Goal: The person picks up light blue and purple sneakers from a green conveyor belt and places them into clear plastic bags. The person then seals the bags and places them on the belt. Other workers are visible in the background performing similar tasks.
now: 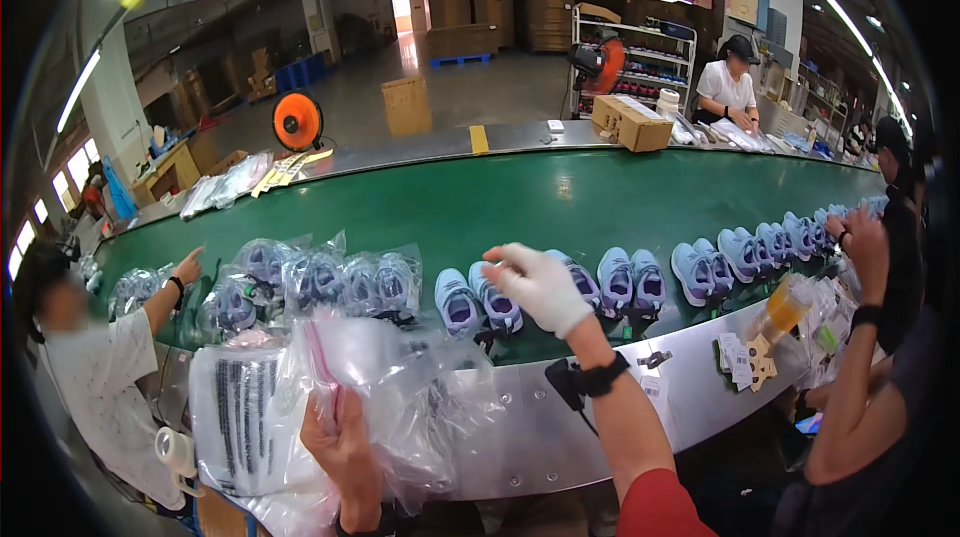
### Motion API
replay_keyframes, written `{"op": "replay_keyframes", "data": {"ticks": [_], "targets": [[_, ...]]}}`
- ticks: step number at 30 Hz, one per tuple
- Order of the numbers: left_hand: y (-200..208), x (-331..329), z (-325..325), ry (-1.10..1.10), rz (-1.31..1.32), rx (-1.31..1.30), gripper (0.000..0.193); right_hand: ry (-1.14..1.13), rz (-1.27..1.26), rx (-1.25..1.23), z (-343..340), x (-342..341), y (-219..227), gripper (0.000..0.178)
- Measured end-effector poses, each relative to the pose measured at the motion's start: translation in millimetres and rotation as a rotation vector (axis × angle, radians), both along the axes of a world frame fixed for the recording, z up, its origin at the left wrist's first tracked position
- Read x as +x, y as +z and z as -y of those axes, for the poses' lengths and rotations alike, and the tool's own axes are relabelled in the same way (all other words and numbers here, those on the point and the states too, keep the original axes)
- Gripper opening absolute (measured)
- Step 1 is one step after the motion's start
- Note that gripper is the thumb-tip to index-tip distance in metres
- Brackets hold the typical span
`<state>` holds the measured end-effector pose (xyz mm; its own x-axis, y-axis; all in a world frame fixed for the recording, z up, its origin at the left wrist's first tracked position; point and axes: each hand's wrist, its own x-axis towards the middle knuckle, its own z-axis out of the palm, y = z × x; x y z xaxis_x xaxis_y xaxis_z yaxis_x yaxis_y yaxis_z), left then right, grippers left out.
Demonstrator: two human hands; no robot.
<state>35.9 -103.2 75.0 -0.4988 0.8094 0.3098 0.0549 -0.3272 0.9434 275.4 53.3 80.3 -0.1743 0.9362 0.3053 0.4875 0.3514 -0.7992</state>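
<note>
My left hand [345, 442] is closed on the pink-edged top of a clear plastic zip bag [350, 352], raised above the metal ledge. Beneath and beside it lies a stack of clear plastic bags [235, 417] with dark print. My right hand [540, 289], in a white glove with bare fingertips, hovers over the belt with fingers stretched to the left, holding nothing visible. Just below those fingers stands a pair of light blue and purple sneakers [458, 305]. Part of another pair [578, 279] is hidden behind the glove.
More sneaker pairs [632, 279] line the green conveyor belt [420, 202] rightward; bagged pairs [375, 282] sit left. Co-workers flank me, one in a white shirt [100, 377], another in dark clothes [860, 437]. Tags [740, 362] lie on the metal ledge [560, 417]. A cardboard box [632, 124] stands opposite.
</note>
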Motion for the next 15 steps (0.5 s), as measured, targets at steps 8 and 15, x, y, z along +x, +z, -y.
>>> {"op": "replay_keyframes", "data": {"ticks": [8,15], "targets": [[-1.1,10.8,-12.2,0.035,0.035,0.017,0.009,-0.182,0.866,-0.005,-50.7,-66.8,-135.0,0.048],[-5.9,24.2,-20.3,-0.147,0.043,0.019,0.012,-0.187,-0.306,-0.073,-30.2,26.8,-62.5,0.042]]}}
